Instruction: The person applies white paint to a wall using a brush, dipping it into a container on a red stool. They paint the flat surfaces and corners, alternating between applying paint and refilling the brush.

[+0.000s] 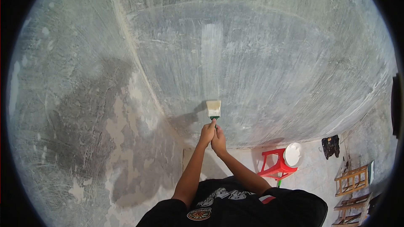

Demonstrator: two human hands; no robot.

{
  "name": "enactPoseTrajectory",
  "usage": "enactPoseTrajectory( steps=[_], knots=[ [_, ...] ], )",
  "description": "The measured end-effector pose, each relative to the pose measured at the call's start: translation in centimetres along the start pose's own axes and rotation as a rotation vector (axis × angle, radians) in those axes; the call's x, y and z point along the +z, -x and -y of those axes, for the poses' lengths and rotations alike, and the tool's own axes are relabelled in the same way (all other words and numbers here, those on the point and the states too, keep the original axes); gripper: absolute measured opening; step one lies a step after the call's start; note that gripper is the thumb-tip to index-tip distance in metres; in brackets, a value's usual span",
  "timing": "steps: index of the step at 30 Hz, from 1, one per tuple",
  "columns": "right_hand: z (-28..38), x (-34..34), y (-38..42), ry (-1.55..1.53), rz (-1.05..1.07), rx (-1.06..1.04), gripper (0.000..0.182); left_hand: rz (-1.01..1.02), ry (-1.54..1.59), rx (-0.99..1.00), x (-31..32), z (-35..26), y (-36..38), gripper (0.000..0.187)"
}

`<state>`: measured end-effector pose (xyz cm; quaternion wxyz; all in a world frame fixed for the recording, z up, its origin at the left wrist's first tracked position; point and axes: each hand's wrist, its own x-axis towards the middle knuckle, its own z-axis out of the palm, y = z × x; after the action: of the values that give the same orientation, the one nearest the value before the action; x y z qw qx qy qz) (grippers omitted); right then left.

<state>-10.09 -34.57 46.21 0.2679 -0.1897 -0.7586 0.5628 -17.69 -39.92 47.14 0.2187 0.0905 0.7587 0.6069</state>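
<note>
Both hands are closed together around the green handle of a paintbrush [213, 109]. My left hand [207, 133] and my right hand [219, 142] touch each other below the brush's metal band. Pale bristles point up, against or close to the grey wall [261, 71]; exact contact cannot be told. Above the brush, a whitish vertical stripe [211, 46] runs down the wall toward it.
A red plastic stool [277, 166] stands at the lower right with a white bucket [292, 154] on it. Farther right are a black bag [330, 146] and wooden furniture [352, 180]. A wall corner runs down at the left, beside a patchy wall [84, 143].
</note>
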Motion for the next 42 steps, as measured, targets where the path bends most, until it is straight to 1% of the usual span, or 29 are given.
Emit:
enactPoseTrajectory(
  steps=[2, 3, 5, 7, 9, 11, 13, 15, 16, 17, 18, 20, 22, 24, 26, 27, 28, 29, 30, 31, 32, 34, 35, 36, 38, 39, 40, 41, 42],
  knots=[
    [4.6, -0.9, -1.8, -0.063, -0.048, -0.25, 0.038, 0.0, 0.207, 0.21, -0.7, -6.0, 1.3, 0.061],
    [7.7, -1.5, -3.4, -0.111, -0.061, -0.362, 0.037, 0.009, 0.247, 0.297, -1.2, -9.7, 1.7, 0.06],
    [14.3, -2.1, -6.9, -0.293, -0.097, -0.43, 0.034, 0.0, 0.277, 0.502, -2.7, -18.5, 2.9, 0.059],
    [19.4, -3.0, -10.7, -0.296, -0.015, -0.441, 0.033, -0.023, 0.244, 0.661, -4.2, -25.5, 2.7, 0.059],
    [24.2, -3.2, -13.5, -0.34, -0.061, -0.498, 0.034, 0.0, 0.259, 0.795, -5.1, -30.2, 1.3, 0.06],
    [25.0, -2.4, -17.2, -0.299, -0.041, -0.457, 0.035, -0.018, 0.251, 0.767, -5.8, -32.1, -1.1, 0.06],
    [24.1, -1.4, -18.4, -0.259, -0.021, -0.423, 0.036, -0.037, 0.244, 0.746, -6.3, -31.7, -2.6, 0.061],
    [22.4, 0.0, -18.7, -0.312, -0.13, -0.519, 0.04, -0.151, 0.12, 0.659, -6.4, -29.3, -4.7, 0.063],
    [21.1, 0.3, -18.3, -0.313, -0.131, -0.516, 0.04, -0.15, 0.118, 0.656, -6.2, -27.7, -5.4, 0.063],
    [19.6, 0.5, -17.4, -0.258, -0.101, -0.398, 0.041, -0.154, 0.12, 0.63, -5.9, -25.6, -5.9, 0.063],
    [17.7, 0.7, -16.4, -0.2, -0.069, -0.276, 0.042, -0.159, 0.125, 0.599, -5.5, -23.3, -6.0, 0.064],
    [12.0, 1.9, -14.5, -0.155, -0.089, -0.259, 0.041, -0.084, 0.184, 0.476, -4.5, -18.8, -5.1, 0.067],
    [4.8, 2.6, -12.8, -0.085, -0.01, -0.225, 0.042, -0.107, 0.125, 0.363, -3.2, -11.3, -7.2, 0.07],
    [1.5, 2.8, -9.5, -0.107, -0.008, 0.026, 0.044, -0.11, 0.116, 0.282, -1.5, -3.9, -8.4, 0.072],
    [-3.8, 3.0, -7.0, -0.026, 0.047, 0.157, 0.048, -0.064, 0.083, 0.073, -0.6, 0.0, -6.6, 0.072],
    [-5.6, 3.1, -5.7, -0.047, 0.075, 0.277, 0.048, -0.072, 0.033, 0.017, 0.1, 3.1, -6.8, 0.071],
    [-6.5, 3.1, -4.7, -0.069, 0.102, 0.395, 0.048, -0.08, -0.018, -0.036, 0.6, 6.2, -7.4, 0.071],
    [-6.6, 2.7, -3.9, -0.07, 0.105, 0.391, 0.048, -0.085, -0.017, -0.033, 1.0, 8.5, -7.5, 0.071],
    [-6.4, 2.3, -3.1, -0.052, 0.159, 0.525, 0.049, -0.05, 0.003, -0.153, 1.4, 10.5, -7.5, 0.069],
    [-6.2, 1.8, -2.4, -0.033, 0.212, 0.66, 0.049, -0.013, 0.023, -0.274, 1.6, 11.0, -7.0, 0.068],
    [-6.0, 1.4, -1.7, -0.032, 0.211, 0.659, 0.049, -0.012, 0.024, -0.273, 1.9, 11.6, -6.6, 0.068],
    [-5.0, 0.5, -1.0, -0.029, 0.23, 0.624, 0.05, -0.025, 0.037, -0.339, 2.0, 10.2, -5.0, 0.072],
    [-4.4, 0.0, -0.7, -0.029, 0.229, 0.624, 0.05, -0.038, 0.071, -0.262, 2.0, 9.2, -4.0, 0.07],
    [-2.9, -0.6, -0.9, -0.038, 0.223, 0.491, 0.048, -0.04, 0.07, -0.259, 1.5, 6.7, -2.9, 0.07],
    [1.3, -1.5, -1.2, -0.083, 0.162, 0.203, 0.043, -0.061, 0.156, 0.005, 0.2, -0.8, 0.2, 0.067],
    [4.3, -1.7, -2.1, -0.119, 0.106, 0.044, 0.04, -0.049, 0.193, 0.121, -0.6, -5.6, 1.6, 0.065],
    [8.1, -2.2, -3.3, -0.18, 0.092, -0.067, 0.037, -0.036, 0.23, 0.233, -1.6, -10.3, 2.5, 0.064],
    [11.8, -2.7, -4.9, -0.241, 0.077, -0.176, 0.035, -0.036, 0.273, 0.324, -2.3, -13.9, 2.4, 0.063],
    [14.5, -2.9, -7.0, -0.238, 0.054, -0.317, 0.033, -0.073, 0.253, 0.469, -3.0, -17.6, 2.3, 0.061]
  ],
)
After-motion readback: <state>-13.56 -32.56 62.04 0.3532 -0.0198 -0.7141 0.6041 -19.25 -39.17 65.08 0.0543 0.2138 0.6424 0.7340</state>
